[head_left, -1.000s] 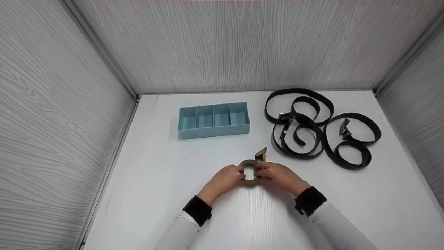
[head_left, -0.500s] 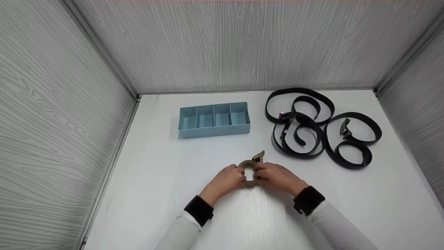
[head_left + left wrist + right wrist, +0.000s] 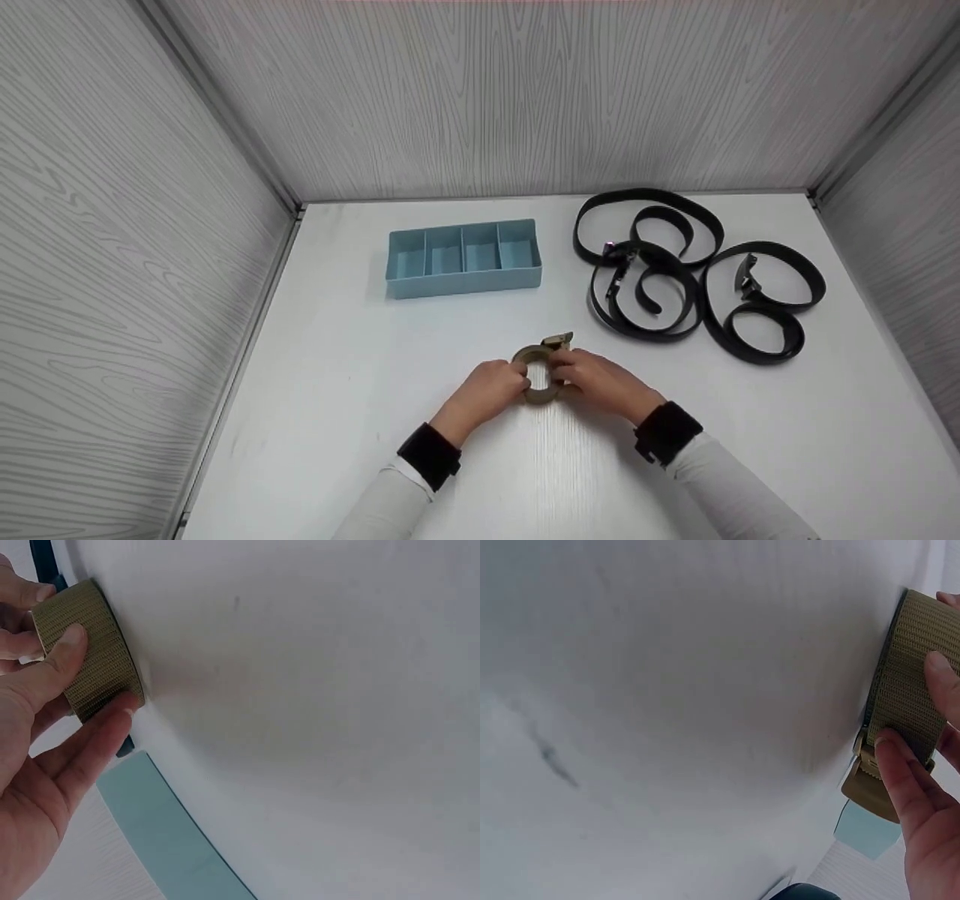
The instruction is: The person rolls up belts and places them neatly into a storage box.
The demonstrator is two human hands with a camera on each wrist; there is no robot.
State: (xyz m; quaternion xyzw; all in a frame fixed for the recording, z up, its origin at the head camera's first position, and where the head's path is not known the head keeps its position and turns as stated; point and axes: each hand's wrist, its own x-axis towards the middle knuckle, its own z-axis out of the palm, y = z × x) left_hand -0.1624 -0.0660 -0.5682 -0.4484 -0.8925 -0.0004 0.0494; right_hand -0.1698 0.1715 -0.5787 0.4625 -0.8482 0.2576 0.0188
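Note:
In the head view, a khaki woven belt [image 3: 538, 397] is wound into a small ring on its edge at the middle of the white table. My left hand [image 3: 486, 391] grips the ring's left side; in the left wrist view its thumb lies on the webbing [image 3: 94, 652] and a finger runs along the lower part. From the right, my right hand [image 3: 602, 382] holds the opposite side, with thumb and fingers on the ribbed webbing [image 3: 907, 675]. The belt's brass-coloured buckle [image 3: 871, 789] sticks out at the far right of the coil, beyond the right fingertips.
Behind the hands stands a light blue divided box [image 3: 463, 284] with several compartments. To the right lie black belts in loose loops: one at the back [image 3: 637, 196], one with a buckle in front of it [image 3: 652, 337], and one farther right [image 3: 757, 358].
The buckle has swung down and left, closer against the coil's far side. Both hands stay around the ring in nearly the same place.

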